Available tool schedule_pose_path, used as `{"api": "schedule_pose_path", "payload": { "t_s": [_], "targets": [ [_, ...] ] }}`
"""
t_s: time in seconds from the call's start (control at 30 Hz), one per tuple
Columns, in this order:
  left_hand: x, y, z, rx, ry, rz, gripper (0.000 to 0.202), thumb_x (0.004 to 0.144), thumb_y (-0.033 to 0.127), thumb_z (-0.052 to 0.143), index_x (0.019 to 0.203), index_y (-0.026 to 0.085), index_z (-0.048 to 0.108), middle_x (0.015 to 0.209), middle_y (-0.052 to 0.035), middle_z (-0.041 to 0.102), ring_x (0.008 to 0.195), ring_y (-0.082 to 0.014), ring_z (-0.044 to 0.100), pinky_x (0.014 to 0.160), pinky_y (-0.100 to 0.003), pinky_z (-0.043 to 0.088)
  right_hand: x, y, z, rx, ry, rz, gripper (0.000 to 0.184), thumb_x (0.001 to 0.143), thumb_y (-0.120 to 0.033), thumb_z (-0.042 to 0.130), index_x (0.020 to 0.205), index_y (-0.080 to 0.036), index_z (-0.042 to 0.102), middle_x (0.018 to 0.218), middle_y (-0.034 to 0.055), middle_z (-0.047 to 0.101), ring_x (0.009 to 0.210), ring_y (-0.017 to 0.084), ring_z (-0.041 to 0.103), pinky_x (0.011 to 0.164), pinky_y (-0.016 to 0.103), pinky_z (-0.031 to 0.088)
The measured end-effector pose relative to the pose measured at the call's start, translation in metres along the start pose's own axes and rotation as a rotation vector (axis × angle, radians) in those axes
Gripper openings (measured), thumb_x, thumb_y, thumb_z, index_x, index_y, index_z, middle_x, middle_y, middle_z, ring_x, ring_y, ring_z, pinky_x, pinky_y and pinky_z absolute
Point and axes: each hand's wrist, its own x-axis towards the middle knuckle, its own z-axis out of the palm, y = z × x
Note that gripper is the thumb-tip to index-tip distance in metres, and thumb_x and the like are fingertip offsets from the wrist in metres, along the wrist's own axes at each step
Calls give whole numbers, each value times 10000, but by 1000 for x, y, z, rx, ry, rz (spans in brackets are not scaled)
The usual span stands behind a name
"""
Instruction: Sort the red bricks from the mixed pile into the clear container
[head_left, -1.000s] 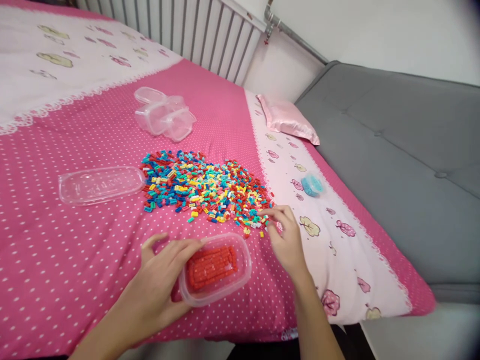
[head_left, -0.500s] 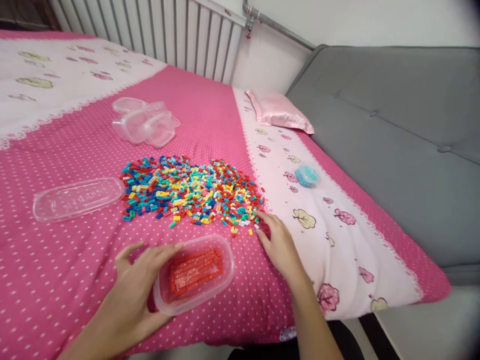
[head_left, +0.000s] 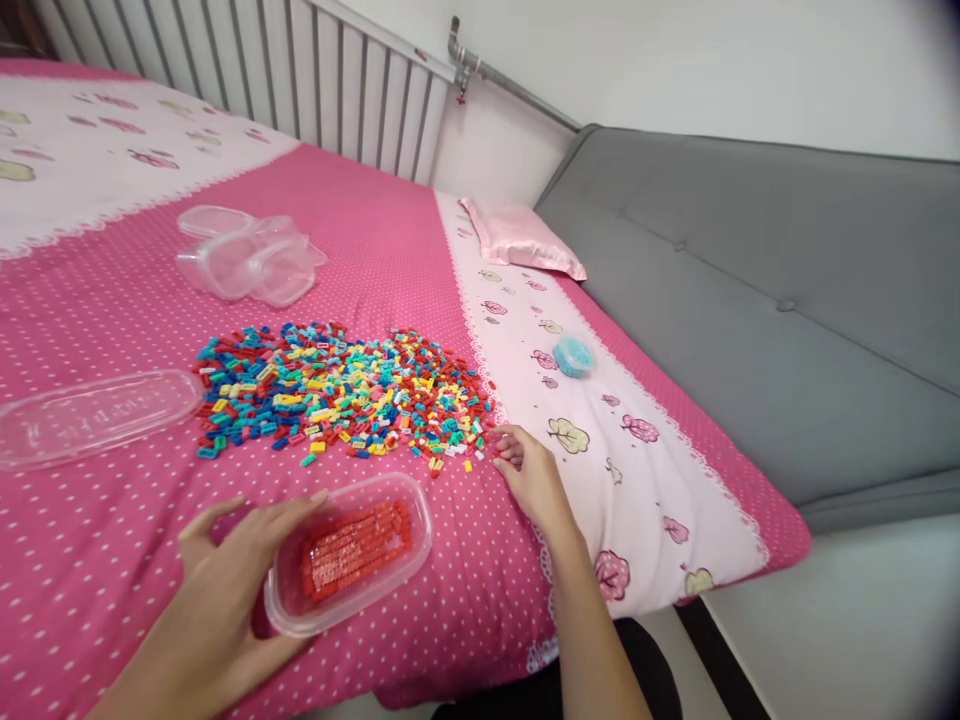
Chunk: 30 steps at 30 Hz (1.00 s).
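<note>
A heap of small coloured bricks (head_left: 337, 390) lies on the pink dotted bedspread (head_left: 97, 560). A clear plastic tub (head_left: 409, 560) with red bricks (head_left: 352, 548) packed inside sits near the bed's front edge. My left hand (head_left: 225, 570) cups the tub's left side, fingers curved round it. My right hand (head_left: 529, 470) rests at the heap's right edge, fingers curled in a pinch over a few red bricks; what they grip is hidden.
A clear oblong lid (head_left: 90, 415) lies left of the heap. Empty clear tubs (head_left: 247, 262) stand further back. A small round tub of blue bricks (head_left: 573, 356) and a pink pillow (head_left: 521, 235) lie on the right. A grey sofa (head_left: 750, 300) adjoins the bed; a radiator (head_left: 300, 75) stands behind.
The camera has swung right, so everything sits further left in view. My right hand has dropped from above the heap's edge onto the bedspread and curled shut. My left hand stays on the tub.
</note>
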Motion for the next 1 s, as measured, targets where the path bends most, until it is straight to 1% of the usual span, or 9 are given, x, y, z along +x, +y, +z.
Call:
{"api": "schedule_pose_path", "payload": {
  "t_s": [0.13, 0.2, 0.37, 0.47, 0.63, 0.77, 0.83, 0.93, 1.0],
  "targets": [
    [-1, -4, 3, -6, 4, 22, 604, 823, 314, 544, 1407, 337, 390, 1231, -88, 695, 1124, -417, 646, 1054, -706, 338, 1, -5, -3, 45, 41, 18, 343, 778, -146, 549, 1071, -204, 716, 886, 49, 720, 826, 204, 685, 795, 350, 566],
    [-2, -7, 5, -17, 5, 26, 620, 813, 321, 553, 1409, 342, 383, 1241, -92, 695, 1126, -422, 645, 1054, -717, 328, 2, -7, -3, 66, 69, 26, 307, 785, -169, 558, 1040, -204, 724, 895, 60, 730, 828, 215, 689, 804, 364, 565],
    [-3, -11, 9, -22, -4, -10, 628, 793, 362, 579, 1389, 390, 384, 1232, -30, 689, 1135, -426, 642, 1076, -705, 333, 8, -10, 3, 149, 106, 40, 254, 808, -225, 583, 1001, -216, 747, 948, 71, 761, 901, 244, 701, 892, 405, 545],
    [-3, -10, 9, -15, -8, -24, 605, 814, 363, 563, 1385, 406, 369, 1237, 6, 672, 1140, -420, 644, 1072, -706, 338, 10, -11, 7, 234, 113, 68, 200, 842, -301, 608, 943, -221, 761, 967, 73, 779, 910, 247, 708, 911, 407, 537],
    [-1, -6, 7, -3, 24, -22, 596, 790, 377, 572, 1358, 418, 396, 1220, 32, 692, 1112, -398, 658, 1077, -676, 374, 11, -15, 9, 442, 54, 143, 311, 838, -486, 663, 926, -204, 757, 828, 58, 767, 698, 189, 683, 675, 325, 566],
    [0, -2, 3, -19, 25, -18, 637, 772, 359, 570, 1379, 407, 385, 1239, 20, 708, 1124, -384, 662, 1088, -655, 376, 8, -21, 5, 556, -21, 188, 421, 769, -611, 737, 798, -191, 754, 797, 69, 761, 653, 166, 675, 681, 323, 582],
    [0, 1, 0, -29, 3, -11, 659, 774, 338, 576, 1401, 386, 378, 1260, -1, 706, 1144, -378, 661, 1097, -640, 363, 5, -25, 2, 590, -61, 207, 429, 726, -611, 787, 796, -189, 763, 808, 78, 766, 689, 181, 697, 729, 346, 592],
    [0, 5, -5, -39, -36, 23, 667, 787, 331, 627, 1412, 332, 393, 1277, -54, 706, 1161, -372, 663, 1100, -607, 346, 0, -32, -1, 620, -77, 221, 409, 672, -533, 865, 895, -204, 769, 884, 73, 779, 788, 204, 723, 810, 365, 589],
    [0, 9, -7, -43, -51, 18, 672, 806, 348, 664, 1415, 301, 383, 1281, -85, 702, 1158, -359, 668, 1107, -590, 323, -5, -39, -3, 624, -74, 221, 387, 695, -497, 865, 929, -211, 751, 887, 61, 777, 802, 201, 724, 821, 360, 584]
  ]
}}
